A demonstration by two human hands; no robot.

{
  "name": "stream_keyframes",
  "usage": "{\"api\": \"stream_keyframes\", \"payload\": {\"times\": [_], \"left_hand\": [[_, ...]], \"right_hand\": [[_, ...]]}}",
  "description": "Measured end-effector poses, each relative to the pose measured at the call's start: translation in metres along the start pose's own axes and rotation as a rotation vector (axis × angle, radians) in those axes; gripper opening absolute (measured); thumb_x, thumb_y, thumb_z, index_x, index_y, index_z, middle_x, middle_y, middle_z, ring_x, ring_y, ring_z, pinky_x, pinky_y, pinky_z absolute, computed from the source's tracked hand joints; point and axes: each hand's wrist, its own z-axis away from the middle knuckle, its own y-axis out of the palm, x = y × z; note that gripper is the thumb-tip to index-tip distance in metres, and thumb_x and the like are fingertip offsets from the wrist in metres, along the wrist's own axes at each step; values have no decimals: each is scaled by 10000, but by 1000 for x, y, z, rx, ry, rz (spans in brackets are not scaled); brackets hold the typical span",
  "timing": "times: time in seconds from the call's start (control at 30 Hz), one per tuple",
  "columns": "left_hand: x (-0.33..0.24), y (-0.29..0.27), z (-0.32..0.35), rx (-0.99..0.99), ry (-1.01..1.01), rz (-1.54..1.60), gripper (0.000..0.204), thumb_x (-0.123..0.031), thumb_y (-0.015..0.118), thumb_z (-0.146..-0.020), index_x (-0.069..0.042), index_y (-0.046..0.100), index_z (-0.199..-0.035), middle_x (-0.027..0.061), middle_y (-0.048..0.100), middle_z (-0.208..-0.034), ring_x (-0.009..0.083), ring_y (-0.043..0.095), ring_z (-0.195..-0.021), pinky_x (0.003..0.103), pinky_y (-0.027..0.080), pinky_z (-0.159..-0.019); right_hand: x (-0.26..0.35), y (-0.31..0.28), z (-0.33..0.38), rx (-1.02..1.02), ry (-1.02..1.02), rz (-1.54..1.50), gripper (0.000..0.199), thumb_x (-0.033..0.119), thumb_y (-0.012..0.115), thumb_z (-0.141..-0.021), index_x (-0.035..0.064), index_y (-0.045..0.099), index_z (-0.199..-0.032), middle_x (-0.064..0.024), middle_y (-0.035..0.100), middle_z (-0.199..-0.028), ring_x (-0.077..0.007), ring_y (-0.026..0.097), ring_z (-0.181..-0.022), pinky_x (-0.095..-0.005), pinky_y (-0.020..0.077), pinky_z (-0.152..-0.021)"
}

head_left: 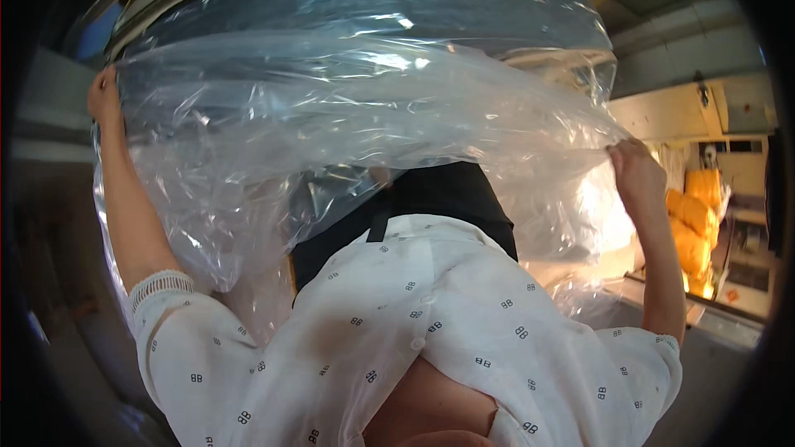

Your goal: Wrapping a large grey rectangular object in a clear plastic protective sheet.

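A wide sheet of clear plastic film (331, 108) is stretched across in front of me, creased and glossy, its lower part hanging in folds before my dark apron. My left hand (104, 96) is closed on the film's edge at the far left, arm reaching out. On the right, my right hand (638, 172) grips the opposite edge in a fist, with the film drawn taut toward it. Beyond the sheet lies a large bluish bulk wrapped in shiny plastic (464, 0); what is inside cannot be made out.
Several orange-yellow bundles (694, 215) are stacked to the right, near a pale panel (675, 112). More crumpled clear plastic (584, 305) lies low on the right, beside my right arm. The far left is dark and blurred.
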Motion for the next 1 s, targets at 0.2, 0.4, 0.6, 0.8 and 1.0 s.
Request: {"api": "stream_keyframes", "payload": {"times": [0.2, 0.4, 0.6, 0.8, 1.0], "left_hand": [[40, 12, -21, -106, -98, -60, 412, -449, 562, -789, -85, 664, -953, 114, 648, -959, 296, 602, -893, 364, 448, -779], [18, -5, -16, -88, -142, -207, 439, -466, 548, -787, -87, 659, -979, 125, 644, -967, 334, 587, -905, 383, 437, -796], [30, -14, -4, -50, -58, -141, 425, -433, 551, -796, -45, 658, -934, 132, 650, -913, 314, 597, -846, 375, 436, -756], [24, -18, -7, -45, 67, -171, 415, -416, 561, -799, -32, 652, -929, 150, 645, -894, 307, 600, -821, 365, 435, -737], [46, -17, -8, -82, -27, -247, 449, -421, 556, -806, -6, 635, -958, 171, 631, -937, 312, 592, -855, 367, 431, -748]], "right_hand": [[-159, 22, 70, -167, 464, 189, 616, 433, 490, -866, 79, 320, -1341, -181, 576, -1089, -316, 614, -776, -399, 475, -662], [-29, 149, 23, -85, 85, -802, 788, 397, 699, -703, 41, 340, -1308, -173, 476, -1219, -268, 515, -1052, -338, 444, -839], [-59, 162, -4, -163, 346, -295, 313, 81, 527, -681, 147, 590, -981, -68, 623, -941, -295, 591, -830, -398, 469, -699], [-237, 95, 8, -271, 592, -132, 366, 254, 677, -668, 96, 578, -983, -103, 640, -899, -279, 605, -860, -364, 454, -721], [-324, 3, -105, -492, 446, -939, 350, 290, 591, -797, 57, 603, -1058, -67, 629, -961, -132, 565, -924, -260, 419, -818]]}}
